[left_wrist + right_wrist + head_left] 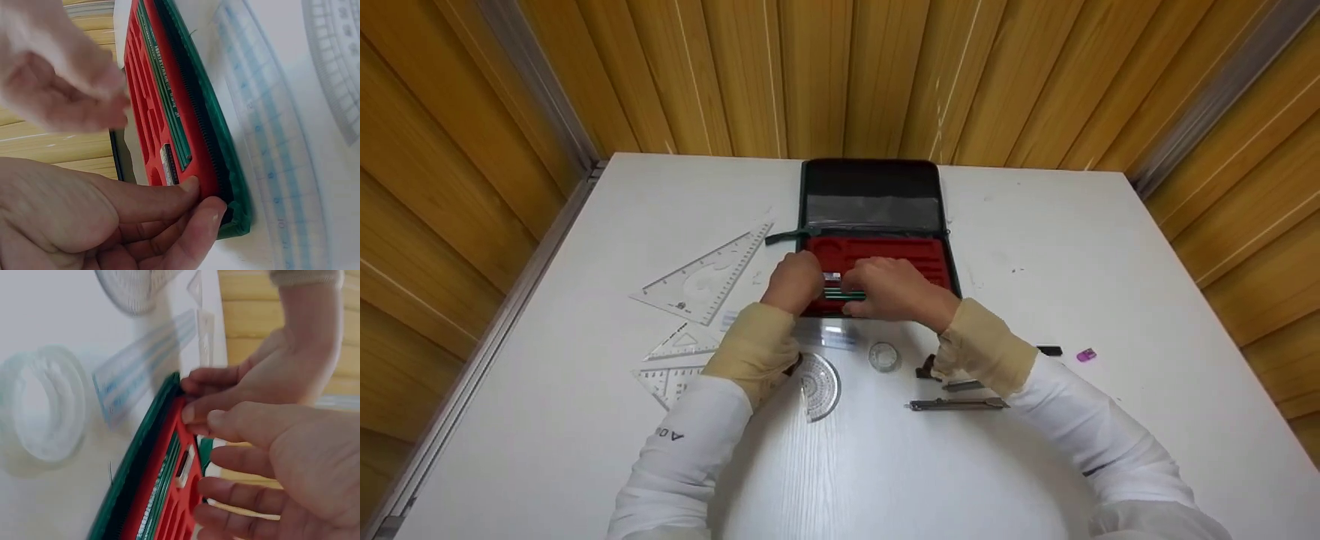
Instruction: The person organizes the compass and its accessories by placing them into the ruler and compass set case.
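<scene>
A zip case with a black lid (870, 180) lies open near the table's back edge, a red moulded tray (877, 246) in its lower half. Green pencils (163, 90) lie side by side in one slot of the tray, with a small white and dark eraser-like block (167, 163) in a neighbouring slot. My left hand (796, 281) pinches the tray's near left corner between thumb and finger, beside the green zip edge (211, 112). Over the tray hovers my right hand (896, 289); its fingers are loosely bent and hold nothing in the right wrist view.
Left of the case lie a large clear set square (682, 291) and two smaller ones. A blue-striped ruler (836, 337), a protractor (826, 386) and a round clear case (884, 357) are in front. A metal compass (956, 404) and a purple sharpener (1086, 355) lie right.
</scene>
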Demonstrator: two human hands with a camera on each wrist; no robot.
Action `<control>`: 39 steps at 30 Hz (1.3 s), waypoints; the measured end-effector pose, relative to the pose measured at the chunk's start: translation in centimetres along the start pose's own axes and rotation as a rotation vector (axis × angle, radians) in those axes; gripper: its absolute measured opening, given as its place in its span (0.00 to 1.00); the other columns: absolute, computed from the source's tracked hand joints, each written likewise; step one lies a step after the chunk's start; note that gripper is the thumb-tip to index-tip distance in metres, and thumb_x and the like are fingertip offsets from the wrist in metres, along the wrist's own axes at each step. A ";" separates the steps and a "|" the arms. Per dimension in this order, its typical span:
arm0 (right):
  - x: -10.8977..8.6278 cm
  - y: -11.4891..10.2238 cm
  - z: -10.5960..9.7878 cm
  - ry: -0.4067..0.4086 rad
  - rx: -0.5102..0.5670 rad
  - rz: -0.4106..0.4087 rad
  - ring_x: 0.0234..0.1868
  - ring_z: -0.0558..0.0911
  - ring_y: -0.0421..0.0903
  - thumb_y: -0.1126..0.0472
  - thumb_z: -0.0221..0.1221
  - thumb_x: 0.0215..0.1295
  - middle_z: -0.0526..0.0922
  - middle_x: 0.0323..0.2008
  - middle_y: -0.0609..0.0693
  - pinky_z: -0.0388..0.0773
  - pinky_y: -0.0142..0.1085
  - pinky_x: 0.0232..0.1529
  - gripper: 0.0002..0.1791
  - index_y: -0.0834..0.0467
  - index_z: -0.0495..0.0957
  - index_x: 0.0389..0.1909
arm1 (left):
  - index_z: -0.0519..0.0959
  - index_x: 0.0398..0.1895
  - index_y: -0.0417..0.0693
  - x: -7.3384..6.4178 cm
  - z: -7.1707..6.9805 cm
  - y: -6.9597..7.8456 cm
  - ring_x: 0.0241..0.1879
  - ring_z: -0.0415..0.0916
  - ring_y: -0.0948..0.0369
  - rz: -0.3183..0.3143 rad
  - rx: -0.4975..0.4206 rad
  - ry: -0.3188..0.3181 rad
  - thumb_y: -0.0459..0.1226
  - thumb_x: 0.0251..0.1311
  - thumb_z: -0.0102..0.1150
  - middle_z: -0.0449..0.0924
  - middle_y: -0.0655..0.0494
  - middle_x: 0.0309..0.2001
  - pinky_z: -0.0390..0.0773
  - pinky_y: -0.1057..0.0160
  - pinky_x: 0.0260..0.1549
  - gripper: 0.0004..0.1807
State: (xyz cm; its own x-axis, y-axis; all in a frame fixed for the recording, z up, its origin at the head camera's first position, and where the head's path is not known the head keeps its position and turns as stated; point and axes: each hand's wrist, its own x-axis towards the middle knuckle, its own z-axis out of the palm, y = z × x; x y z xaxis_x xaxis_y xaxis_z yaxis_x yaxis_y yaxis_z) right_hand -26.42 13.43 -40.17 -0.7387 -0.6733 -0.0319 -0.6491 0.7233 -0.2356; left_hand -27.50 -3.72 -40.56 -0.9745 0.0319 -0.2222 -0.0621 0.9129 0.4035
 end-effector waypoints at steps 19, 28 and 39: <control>-6.9 -2.1 2.7 0.063 0.032 -0.059 0.47 0.84 0.50 0.59 0.73 0.61 0.87 0.44 0.53 0.83 0.47 0.47 0.14 0.58 0.89 0.47 | 0.82 0.49 0.29 0.0 0.0 -0.2 0.44 0.80 0.50 0.014 0.013 0.018 0.27 0.67 0.54 0.84 0.37 0.50 0.83 0.52 0.47 0.13; -8.4 -2.6 4.0 0.065 -0.081 -0.064 0.52 0.81 0.54 0.61 0.76 0.57 0.83 0.52 0.57 0.84 0.48 0.46 0.22 0.53 0.86 0.53 | 0.82 0.52 0.29 -0.2 -0.1 -0.2 0.45 0.80 0.50 -0.004 0.009 0.013 0.27 0.68 0.53 0.83 0.37 0.51 0.83 0.53 0.46 0.14; -9.3 -3.0 4.8 0.025 -0.070 -0.047 0.56 0.81 0.57 0.66 0.71 0.61 0.81 0.57 0.60 0.83 0.50 0.51 0.19 0.56 0.84 0.54 | 0.81 0.54 0.30 -0.2 0.1 0.0 0.44 0.79 0.51 -0.021 0.012 -0.006 0.27 0.66 0.56 0.82 0.37 0.52 0.83 0.54 0.44 0.15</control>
State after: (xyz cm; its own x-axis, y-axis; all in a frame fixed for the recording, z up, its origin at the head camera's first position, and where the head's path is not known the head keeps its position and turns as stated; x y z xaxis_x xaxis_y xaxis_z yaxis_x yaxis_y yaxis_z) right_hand -16.76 16.82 -43.83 -0.7106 -0.7036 0.0017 -0.6939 0.7003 -0.1676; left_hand -27.32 -3.71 -40.59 -0.9717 0.0148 -0.2358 -0.0801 0.9182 0.3878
